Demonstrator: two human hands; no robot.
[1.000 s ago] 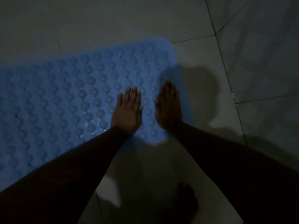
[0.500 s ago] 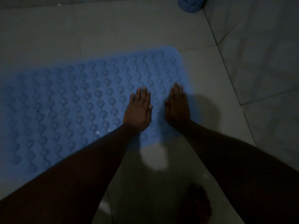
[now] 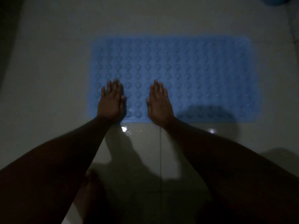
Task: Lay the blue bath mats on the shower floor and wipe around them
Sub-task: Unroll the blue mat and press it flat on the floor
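A blue bath mat (image 3: pixel 194 73) with rows of round bumps lies flat on the pale tiled shower floor (image 3: pixel 48 78). My left hand (image 3: pixel 111 101) rests palm down on the mat's near left corner, fingers straight and holding nothing. My right hand (image 3: pixel 159 102) lies flat on the mat a little to the right, near its front edge, also holding nothing. A second blue object (image 3: pixel 275 0) shows at the top right corner, cut off by the frame.
The floor is wet, with bright glints (image 3: pixel 124 129) just in front of the mat. A tile joint (image 3: pixel 160 159) runs toward me between my arms. My foot (image 3: pixel 90 191) stands in shadow at the bottom. The room is dim.
The view has swung so the whole mat now lies square in front of me. My hands have shifted from the mat's right end to its near left part and spread further apart.
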